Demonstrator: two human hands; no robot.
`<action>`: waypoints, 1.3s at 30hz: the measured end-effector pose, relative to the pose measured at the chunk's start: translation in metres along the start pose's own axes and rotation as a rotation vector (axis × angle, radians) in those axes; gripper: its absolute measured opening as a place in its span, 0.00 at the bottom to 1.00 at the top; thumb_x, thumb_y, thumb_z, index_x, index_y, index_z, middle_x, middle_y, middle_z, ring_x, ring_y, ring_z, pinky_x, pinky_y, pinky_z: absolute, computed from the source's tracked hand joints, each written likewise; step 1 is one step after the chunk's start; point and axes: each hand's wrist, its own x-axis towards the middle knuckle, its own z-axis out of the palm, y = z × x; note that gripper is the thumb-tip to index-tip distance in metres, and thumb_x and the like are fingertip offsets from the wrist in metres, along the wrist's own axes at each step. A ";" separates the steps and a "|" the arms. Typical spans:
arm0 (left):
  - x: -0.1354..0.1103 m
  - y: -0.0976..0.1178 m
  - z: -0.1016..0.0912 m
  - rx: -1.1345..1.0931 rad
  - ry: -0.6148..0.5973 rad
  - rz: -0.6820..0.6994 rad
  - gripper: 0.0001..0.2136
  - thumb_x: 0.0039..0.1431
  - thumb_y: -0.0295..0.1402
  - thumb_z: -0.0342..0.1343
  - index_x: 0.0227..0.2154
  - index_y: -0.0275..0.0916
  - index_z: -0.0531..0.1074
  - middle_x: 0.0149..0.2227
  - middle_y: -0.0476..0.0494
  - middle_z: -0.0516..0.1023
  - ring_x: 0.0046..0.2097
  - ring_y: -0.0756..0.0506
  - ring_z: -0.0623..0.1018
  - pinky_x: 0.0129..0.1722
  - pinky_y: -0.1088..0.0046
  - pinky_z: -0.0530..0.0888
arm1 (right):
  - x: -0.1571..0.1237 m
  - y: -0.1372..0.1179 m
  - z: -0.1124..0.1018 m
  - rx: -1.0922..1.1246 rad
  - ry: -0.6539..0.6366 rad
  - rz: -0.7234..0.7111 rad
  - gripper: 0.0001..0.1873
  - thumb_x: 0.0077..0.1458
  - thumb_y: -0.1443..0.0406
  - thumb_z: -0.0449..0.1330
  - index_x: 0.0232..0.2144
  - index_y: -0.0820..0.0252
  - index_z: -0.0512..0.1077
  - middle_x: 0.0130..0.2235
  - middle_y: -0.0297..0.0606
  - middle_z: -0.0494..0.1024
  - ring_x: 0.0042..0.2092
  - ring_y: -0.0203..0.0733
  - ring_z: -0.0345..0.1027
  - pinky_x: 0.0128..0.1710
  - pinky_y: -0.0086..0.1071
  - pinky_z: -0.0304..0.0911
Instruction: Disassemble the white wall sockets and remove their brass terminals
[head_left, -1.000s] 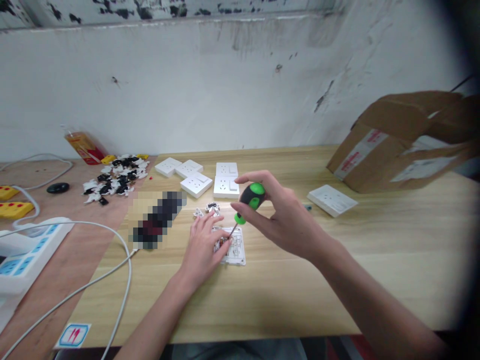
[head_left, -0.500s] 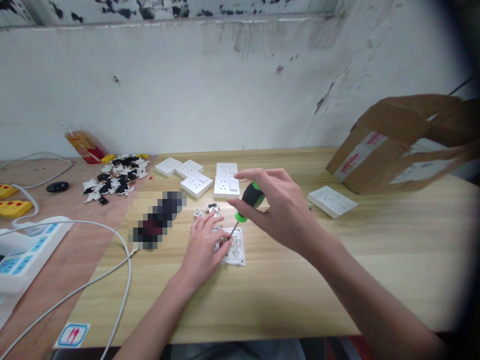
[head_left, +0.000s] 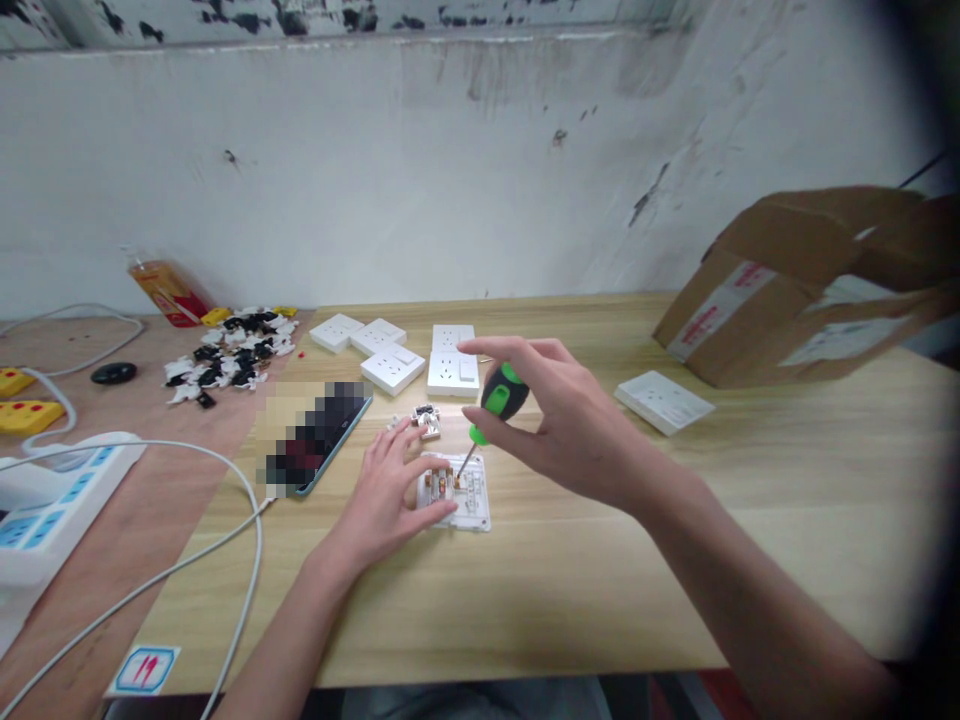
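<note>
"What's closest?"

"A right hand [head_left: 559, 425] pinching a green-and-black plastic screwdriver [head_left: 502, 393] between thumb and fingers, its thin steel tip down in an open white socket module [head_left: 459, 495] on the table."

"And the left?"

"A left hand [head_left: 382, 495], fingers spread, fingertips against that module's left edge, near a small white-and-black socket part [head_left: 427, 421]."

"Farther off?"

"Square white wall-socket panels [head_left: 391, 370], then a brown cardboard box [head_left: 742, 290]."

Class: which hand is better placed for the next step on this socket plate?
Probably the right hand: it holds the green-handled screwdriver, tip at the socket plate; the left hand only touches its edge.
</note>
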 end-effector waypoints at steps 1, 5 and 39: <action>-0.001 -0.001 0.001 0.006 -0.006 -0.003 0.15 0.56 0.43 0.60 0.47 0.49 0.73 0.63 0.43 0.61 0.67 0.36 0.52 0.64 0.45 0.50 | 0.000 0.001 0.001 -0.026 0.012 -0.011 0.21 0.58 0.64 0.59 0.54 0.60 0.64 0.34 0.33 0.77 0.38 0.40 0.69 0.51 0.36 0.56; -0.001 0.000 0.004 0.018 0.004 -0.013 0.15 0.57 0.43 0.59 0.46 0.50 0.73 0.62 0.44 0.61 0.67 0.36 0.53 0.64 0.46 0.51 | -0.001 0.000 -0.003 -0.032 -0.012 -0.035 0.23 0.58 0.63 0.59 0.55 0.60 0.63 0.39 0.38 0.77 0.43 0.42 0.69 0.51 0.38 0.56; -0.004 0.000 0.006 0.057 0.043 0.006 0.15 0.56 0.43 0.60 0.46 0.49 0.73 0.64 0.42 0.58 0.68 0.33 0.50 0.63 0.43 0.50 | 0.008 -0.010 0.005 -0.015 -0.020 -0.039 0.19 0.58 0.67 0.54 0.53 0.61 0.64 0.48 0.46 0.75 0.49 0.46 0.67 0.47 0.39 0.59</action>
